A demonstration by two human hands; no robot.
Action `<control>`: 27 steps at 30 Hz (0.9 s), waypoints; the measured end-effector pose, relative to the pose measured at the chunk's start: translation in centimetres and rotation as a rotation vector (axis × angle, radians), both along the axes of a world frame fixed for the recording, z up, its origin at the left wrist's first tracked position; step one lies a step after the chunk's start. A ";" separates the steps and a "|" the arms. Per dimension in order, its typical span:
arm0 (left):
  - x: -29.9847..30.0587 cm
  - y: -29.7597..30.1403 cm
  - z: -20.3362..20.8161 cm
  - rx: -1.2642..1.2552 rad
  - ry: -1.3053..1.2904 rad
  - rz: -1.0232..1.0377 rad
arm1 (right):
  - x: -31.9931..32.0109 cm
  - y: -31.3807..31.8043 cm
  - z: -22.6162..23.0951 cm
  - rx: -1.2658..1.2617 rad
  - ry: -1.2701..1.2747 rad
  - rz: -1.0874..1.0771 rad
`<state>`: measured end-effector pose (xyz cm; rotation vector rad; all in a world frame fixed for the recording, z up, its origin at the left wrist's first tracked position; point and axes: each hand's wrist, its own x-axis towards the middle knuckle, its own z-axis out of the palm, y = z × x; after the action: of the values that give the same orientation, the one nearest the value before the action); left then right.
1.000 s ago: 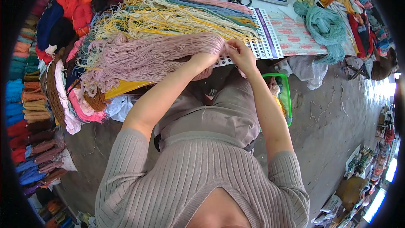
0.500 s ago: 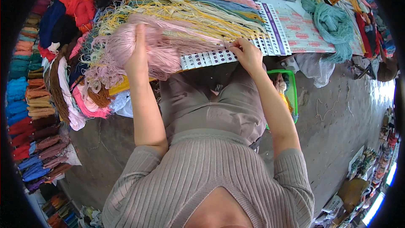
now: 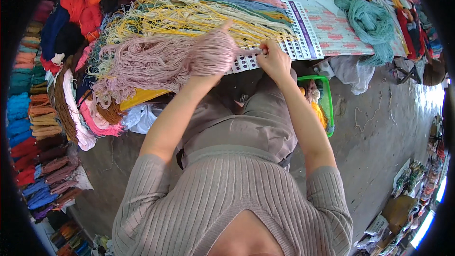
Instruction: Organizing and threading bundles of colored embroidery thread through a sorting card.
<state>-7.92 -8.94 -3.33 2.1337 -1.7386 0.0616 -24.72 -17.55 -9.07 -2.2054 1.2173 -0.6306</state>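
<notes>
Pink yarn [image 3: 147, 61] lay bunched along near side of yellow strands [image 3: 185, 16], stray ends hanging toward left; likely to snag there if dragged across. Left hand [image 3: 208, 79] sat within blurred mass of pink yarn; loops hid its fingers, so could not tell grip; twisting wrist could have knotted loops. Narrow end of pink yarn stretched over punched card [image 3: 241, 64], might have caught its holes. Right hand's [image 3: 276, 61] fingers appeared pinched on that end; weak pinch risked slipping.
</notes>
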 end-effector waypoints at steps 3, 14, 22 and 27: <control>4.3 2.0 0.2 -0.172 0.117 0.038 | 0.8 0.8 1.0 -0.099 0.137 0.088; -0.4 -1.2 -4.4 -0.115 0.571 -0.303 | 0.1 0.0 0.1 -0.047 0.132 0.060; -0.9 -2.5 -1.7 0.019 0.141 -0.231 | 0.8 -0.2 1.1 0.122 0.103 0.039; 6.9 0.2 5.8 0.201 0.029 0.238 | 0.4 0.5 1.3 0.015 0.159 0.072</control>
<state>-1.03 -8.70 2.51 2.4664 -1.5223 -0.0832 -24.32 -17.09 -7.79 -2.3110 1.2099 -0.4230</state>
